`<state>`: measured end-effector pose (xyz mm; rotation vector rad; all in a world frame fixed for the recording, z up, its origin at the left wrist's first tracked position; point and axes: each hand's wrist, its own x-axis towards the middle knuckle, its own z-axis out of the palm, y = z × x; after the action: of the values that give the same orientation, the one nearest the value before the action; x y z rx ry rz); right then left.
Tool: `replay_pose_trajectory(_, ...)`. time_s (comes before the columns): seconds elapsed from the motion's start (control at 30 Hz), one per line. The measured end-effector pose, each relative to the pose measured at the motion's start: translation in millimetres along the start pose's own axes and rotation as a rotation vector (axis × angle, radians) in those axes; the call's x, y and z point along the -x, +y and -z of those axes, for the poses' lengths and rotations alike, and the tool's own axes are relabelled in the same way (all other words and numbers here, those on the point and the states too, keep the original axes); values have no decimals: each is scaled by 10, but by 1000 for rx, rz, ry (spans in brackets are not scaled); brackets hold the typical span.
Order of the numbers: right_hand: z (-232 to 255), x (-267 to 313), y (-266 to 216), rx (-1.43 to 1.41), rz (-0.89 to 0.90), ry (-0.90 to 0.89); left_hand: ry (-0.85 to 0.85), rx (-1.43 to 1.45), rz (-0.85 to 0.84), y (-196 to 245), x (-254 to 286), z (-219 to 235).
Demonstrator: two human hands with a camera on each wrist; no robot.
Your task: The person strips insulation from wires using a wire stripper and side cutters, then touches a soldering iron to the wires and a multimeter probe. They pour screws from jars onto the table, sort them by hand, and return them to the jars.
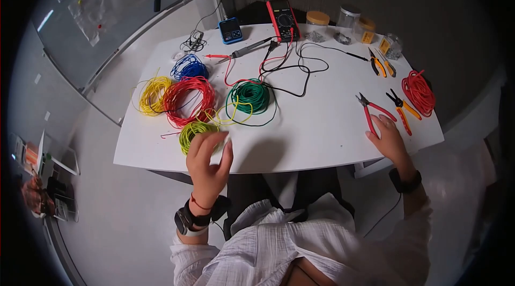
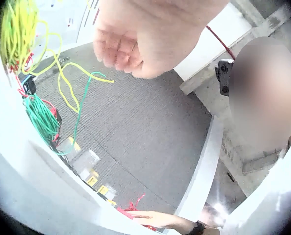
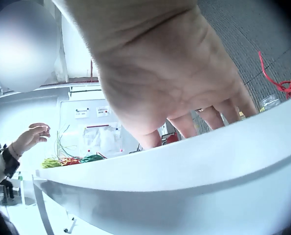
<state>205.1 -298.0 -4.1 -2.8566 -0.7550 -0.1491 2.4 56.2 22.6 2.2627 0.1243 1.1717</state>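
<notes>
My left hand (image 1: 206, 160) is raised over the table's front edge, beside a coil of yellow-green wire (image 1: 192, 134). Its fingers are loosely bent, and nothing shows between them in the left wrist view. At the right, my right hand (image 1: 388, 142) rests by the handles of red-handled side cutters (image 1: 382, 110), with fingers reaching down to the tabletop in the right wrist view. The cutters' tips point away from me. Just right of them lie wire strippers (image 1: 399, 104) with yellow and red handles. A coil of red wire (image 1: 418, 94) sits at the right edge.
Coils of green (image 1: 250, 97), red (image 1: 188, 102), yellow (image 1: 154, 96) and blue wire (image 1: 190, 67) lie on the left. Behind are a soldering iron (image 1: 249, 48), a red multimeter (image 1: 284, 20), a blue device (image 1: 230, 30), several jars (image 1: 317, 26) and orange-handled pliers (image 1: 377, 64).
</notes>
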Motion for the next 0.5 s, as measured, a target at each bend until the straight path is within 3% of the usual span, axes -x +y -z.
replay_pose_trajectory(0.07, 3, -25, -11, 24, -30, -41, 29, -83, -21, -16, -119, -44)
replay_pose_trajectory(0.23, -55, 68, 34, 19, 82, 151, 66, -226, -124, -40, -360, -229)
replay_pose_trajectory(0.3, 48, 128, 54, -37, 34, 207, 74, -159, -70, -17, -328, -190)
replay_pose_trajectory(0.5, 201, -180, 878, -15, -158, 325, 21, -58, 58, -143, -213, -130)
